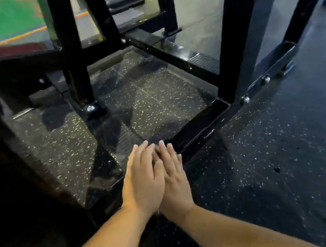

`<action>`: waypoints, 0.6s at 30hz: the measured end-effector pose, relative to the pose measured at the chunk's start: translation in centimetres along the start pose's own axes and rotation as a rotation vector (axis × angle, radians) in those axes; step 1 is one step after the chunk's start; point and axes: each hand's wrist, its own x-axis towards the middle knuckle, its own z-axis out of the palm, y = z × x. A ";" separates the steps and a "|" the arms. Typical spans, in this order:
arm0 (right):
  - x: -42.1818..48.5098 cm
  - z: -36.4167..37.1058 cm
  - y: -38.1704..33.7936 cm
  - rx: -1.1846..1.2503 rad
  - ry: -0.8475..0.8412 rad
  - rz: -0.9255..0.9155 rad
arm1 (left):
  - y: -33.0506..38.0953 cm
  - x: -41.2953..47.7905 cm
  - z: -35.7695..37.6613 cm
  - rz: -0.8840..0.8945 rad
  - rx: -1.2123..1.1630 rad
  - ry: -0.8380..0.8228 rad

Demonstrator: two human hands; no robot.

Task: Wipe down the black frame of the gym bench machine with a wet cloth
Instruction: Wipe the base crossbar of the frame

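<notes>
Left hand: our left hand (144,183) lies flat, fingers straight and close together, palm down, overlapping the edge of the other hand; it grips nothing that we can see.
Right hand: our right hand (173,178) is flat too, fingers stretched forward, tucked partly under the left one, with nothing visibly held.
Cloth: we cannot make out a cloth; a small dark bit shows between the fingers, too unclear to name.
Where the hands rest: both press down over the low black frame (200,132), at the near end of its floor bar, where that bar meets a ribbed foot plate (122,143).
Frame, near part: the floor bar runs away to the right, up to a thick upright post (237,29), fixed with bolts (246,99) at its base.
Frame, far part: a second upright (73,52) stands left of centre on a bolted foot, and a cross bar joins the posts behind.
Floor: dark speckled rubber floor (281,146) surrounds the frame.
Background: green flooring (13,19) with a coloured stripe shows beyond the posts.
</notes>
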 end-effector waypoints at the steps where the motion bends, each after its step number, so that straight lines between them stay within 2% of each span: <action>1: 0.9 -0.3 0.9 0.104 0.057 0.122 | 0.0 0.5 0.3 -0.037 0.016 -0.079; 5: 6.9 -3.2 5.0 0.677 0.346 0.760 | -0.1 3.9 1.8 -0.200 0.128 -0.328; 7: 8.3 -3.6 5.8 0.867 0.414 0.939 | 0.3 5.5 2.3 -0.221 0.285 -0.391; 9: 6.5 -2.6 3.9 0.980 0.317 0.946 | 0.9 6.0 2.6 -0.246 0.328 -0.411; 12: 3.0 -2.3 -0.3 1.112 0.131 0.884 | 1.2 5.4 2.4 -0.296 0.251 -0.470; 14: 4.7 -2.6 0.9 1.117 0.215 0.973 | 0.9 5.3 2.5 -0.312 0.224 -0.494; 18: 10.3 -4.9 8.7 1.005 0.444 1.105 | 0.8 5.4 2.7 -0.351 0.166 -0.513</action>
